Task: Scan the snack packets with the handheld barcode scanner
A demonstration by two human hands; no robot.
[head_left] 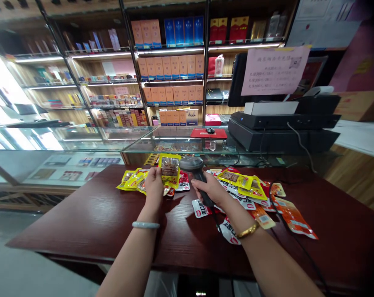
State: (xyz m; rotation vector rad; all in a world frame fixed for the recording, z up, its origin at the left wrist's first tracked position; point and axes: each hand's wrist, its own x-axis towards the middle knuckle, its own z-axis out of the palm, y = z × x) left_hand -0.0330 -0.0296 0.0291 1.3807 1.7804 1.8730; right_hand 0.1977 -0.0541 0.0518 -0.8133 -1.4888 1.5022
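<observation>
My left hand (154, 184) holds a yellow snack packet (169, 167) upright above the dark red wooden counter (94, 218). My right hand (210, 189) grips a grey handheld barcode scanner (193, 165), its head right beside the packet. Several yellow snack packets (134, 179) lie in a pile left of my left hand. More yellow, red-and-white and orange packets (252, 194) are spread to the right of my right hand. The scanner's black cable (276, 206) runs across the packets on the right.
A black cash register (282, 128) with a monitor and a pink paper notice (275, 70) stands at the back right. A glass display case (137, 144) runs behind the counter, with a red mouse pad (208, 133). Shelves of boxed goods (171, 66) fill the back wall.
</observation>
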